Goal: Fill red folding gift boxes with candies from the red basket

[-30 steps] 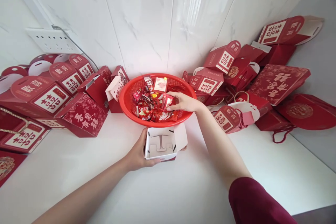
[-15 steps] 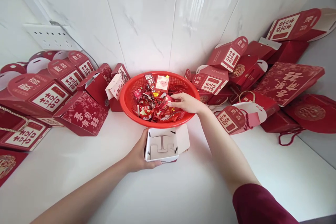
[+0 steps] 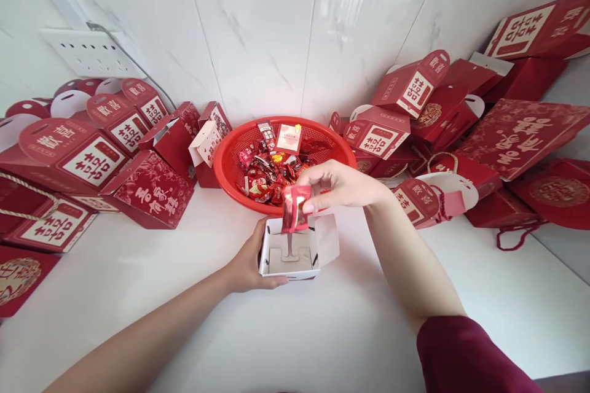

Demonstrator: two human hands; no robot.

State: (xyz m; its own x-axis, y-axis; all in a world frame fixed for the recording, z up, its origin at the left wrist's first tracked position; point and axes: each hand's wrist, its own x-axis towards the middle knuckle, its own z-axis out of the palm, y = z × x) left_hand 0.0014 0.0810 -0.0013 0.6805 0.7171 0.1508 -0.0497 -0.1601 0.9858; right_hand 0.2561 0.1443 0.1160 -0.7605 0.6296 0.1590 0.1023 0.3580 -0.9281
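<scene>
A small open box [image 3: 289,264], white inside with its lid flap out to the right, is held at its left side by my left hand [image 3: 252,263]. Pinched in the fingers of my right hand [image 3: 338,185] is a red wrapped candy [image 3: 295,209], over the back edge of the box. Behind both hands sits a red plastic basket [image 3: 230,187] with many wrapped candies [image 3: 262,175] and a square pink-and-white card [image 3: 288,138]. The bottom of the box shows no candy.
Red gift boxes [image 3: 92,163] crowd the left of the white table [image 3: 359,331]. More red boxes [image 3: 378,138] are piled on the right. A tiled wall [image 3: 258,31] stands behind, with a socket strip [image 3: 92,52] and a cable at the left.
My right hand has come out of the basket toward the box, lifting the red candy. My left hand still holds the box. The view has shifted slightly.
</scene>
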